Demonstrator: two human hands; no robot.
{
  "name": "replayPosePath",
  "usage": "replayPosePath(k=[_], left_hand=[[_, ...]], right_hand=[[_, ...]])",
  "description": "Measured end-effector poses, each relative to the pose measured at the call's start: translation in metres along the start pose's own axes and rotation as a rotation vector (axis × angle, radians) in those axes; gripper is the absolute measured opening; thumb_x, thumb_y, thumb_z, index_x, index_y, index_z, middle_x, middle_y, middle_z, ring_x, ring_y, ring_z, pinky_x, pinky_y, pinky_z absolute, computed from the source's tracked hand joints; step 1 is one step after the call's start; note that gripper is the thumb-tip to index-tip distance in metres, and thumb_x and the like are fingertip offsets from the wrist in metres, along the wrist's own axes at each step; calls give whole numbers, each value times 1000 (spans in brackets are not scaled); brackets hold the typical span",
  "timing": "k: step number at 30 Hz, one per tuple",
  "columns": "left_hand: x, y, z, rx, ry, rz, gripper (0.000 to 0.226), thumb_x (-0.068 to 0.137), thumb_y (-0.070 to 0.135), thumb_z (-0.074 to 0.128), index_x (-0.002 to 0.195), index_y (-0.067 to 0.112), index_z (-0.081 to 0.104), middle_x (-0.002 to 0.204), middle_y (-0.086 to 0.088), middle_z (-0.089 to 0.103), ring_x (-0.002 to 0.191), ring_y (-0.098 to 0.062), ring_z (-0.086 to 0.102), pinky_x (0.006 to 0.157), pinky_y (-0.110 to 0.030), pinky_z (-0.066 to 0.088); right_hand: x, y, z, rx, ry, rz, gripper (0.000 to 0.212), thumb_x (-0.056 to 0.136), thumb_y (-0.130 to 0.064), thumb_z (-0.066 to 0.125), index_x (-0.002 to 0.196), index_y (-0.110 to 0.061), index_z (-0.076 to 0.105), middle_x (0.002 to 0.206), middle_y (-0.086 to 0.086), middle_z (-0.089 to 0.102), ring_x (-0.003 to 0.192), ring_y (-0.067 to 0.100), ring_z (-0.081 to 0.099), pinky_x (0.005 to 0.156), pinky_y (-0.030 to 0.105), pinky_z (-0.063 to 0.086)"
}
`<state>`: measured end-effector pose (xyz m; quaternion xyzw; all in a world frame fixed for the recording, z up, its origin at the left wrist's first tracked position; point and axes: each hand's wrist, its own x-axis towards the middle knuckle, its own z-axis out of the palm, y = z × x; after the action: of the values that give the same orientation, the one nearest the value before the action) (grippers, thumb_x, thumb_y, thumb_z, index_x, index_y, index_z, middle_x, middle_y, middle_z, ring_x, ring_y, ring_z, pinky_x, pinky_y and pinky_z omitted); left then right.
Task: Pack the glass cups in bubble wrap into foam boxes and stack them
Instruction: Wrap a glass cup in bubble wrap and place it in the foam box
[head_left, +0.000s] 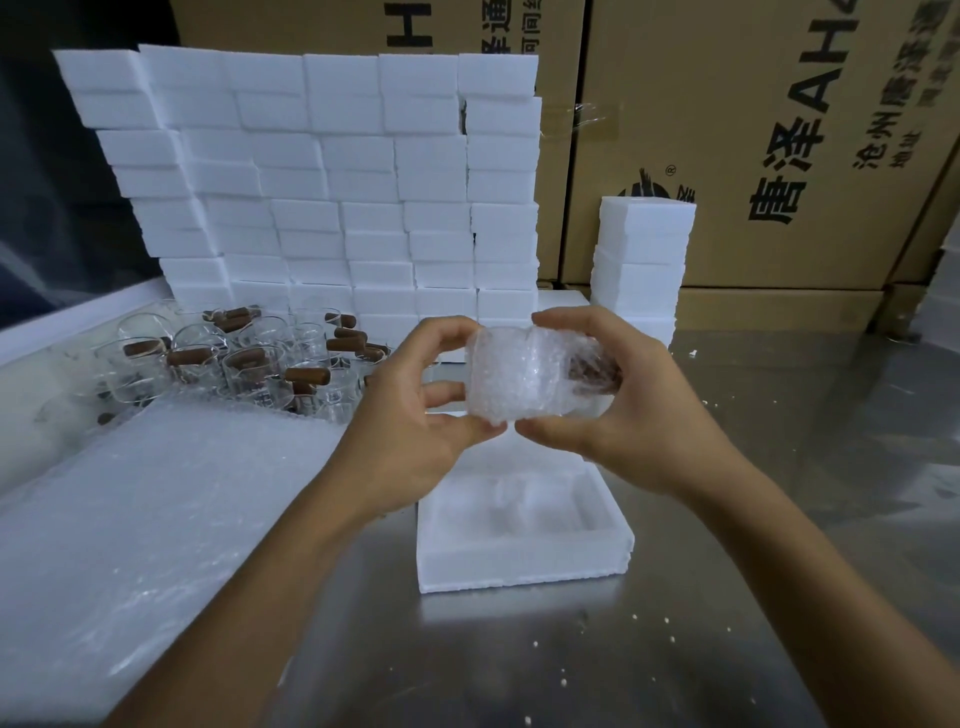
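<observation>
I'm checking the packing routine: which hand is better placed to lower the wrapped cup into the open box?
Probably the right hand: it grips the wrapped cup over more of its length, directly above the open box. The left hand holds only its left end.

Both my forearms reach in from the bottom edge, angled inward, wrists meeting near centre. Left grip (415, 410): thumb low, fingers curled over the top, pinching the left end of the wrapped cup (524, 374). Right grip (618, 400): fingers curled across the top, thumb underneath, clasping the right end. Thumb tips nearly touch below.
</observation>
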<state>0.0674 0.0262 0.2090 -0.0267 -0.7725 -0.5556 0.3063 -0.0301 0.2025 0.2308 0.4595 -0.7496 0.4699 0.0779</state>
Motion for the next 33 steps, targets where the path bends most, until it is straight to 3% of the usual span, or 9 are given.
replayPosePath(k=[4,7,9,11,16,21,24,28,33], left_hand=[[-2,-1,8,84,64,54,70,79,1,79,108,56,49,124,28,52,104,-5,69,69,-27,60],[-4,-7,10,159,93,50,77,83,-8,71,106,60,42,126,11,56,96,-11,72,68,-46,62],[-5,-9,11,209,101,45,81,82,-11,66,106,62,40,125,7,57,88,-16,73,66,-55,59],[-5,-11,13,235,107,48,83,82,-11,65,105,64,38,124,7,57,83,-18,73,67,-52,59],[-6,-20,15,365,97,49,81,79,-1,76,101,64,34,117,13,60,71,-8,69,56,-23,50],[-6,-19,7,394,-78,-80,91,75,5,75,128,54,22,122,8,55,79,-6,65,56,-19,46],[-6,-15,4,301,-182,-240,101,66,26,79,135,60,14,122,12,53,88,-6,67,65,-21,51],[-5,-14,1,417,-167,-337,89,70,47,84,141,51,31,111,25,50,77,2,65,64,-15,49],[-5,-14,-10,666,-322,-422,86,68,50,83,143,37,42,114,16,53,87,-2,56,70,-21,43]], right_hand=[[2,2,-7,49,-48,105,74,67,-23,90,129,-42,54,113,-22,57,96,-6,61,74,10,51],[4,6,-13,320,-46,232,52,79,-12,81,123,-31,64,108,0,70,87,14,72,78,26,59],[6,8,-17,472,-44,264,30,86,-9,73,113,-20,70,98,10,74,81,20,71,74,26,57],[6,11,-19,511,-71,278,17,85,-14,73,102,-13,73,88,11,75,72,17,67,68,22,55],[6,19,-20,472,-64,301,24,76,-30,77,92,-12,76,80,8,75,66,13,65,65,21,55],[6,25,-17,428,-86,319,10,89,-16,72,94,-10,77,85,12,75,68,13,66,69,24,58],[4,26,-15,379,-107,323,11,88,-14,72,95,-7,75,84,15,74,69,14,63,72,28,57],[4,28,-12,278,-204,285,11,87,-16,74,91,-6,74,81,16,72,67,14,61,70,31,54],[2,32,2,136,-342,263,8,86,-24,77,90,-18,75,75,1,73,65,7,62,65,23,51]])
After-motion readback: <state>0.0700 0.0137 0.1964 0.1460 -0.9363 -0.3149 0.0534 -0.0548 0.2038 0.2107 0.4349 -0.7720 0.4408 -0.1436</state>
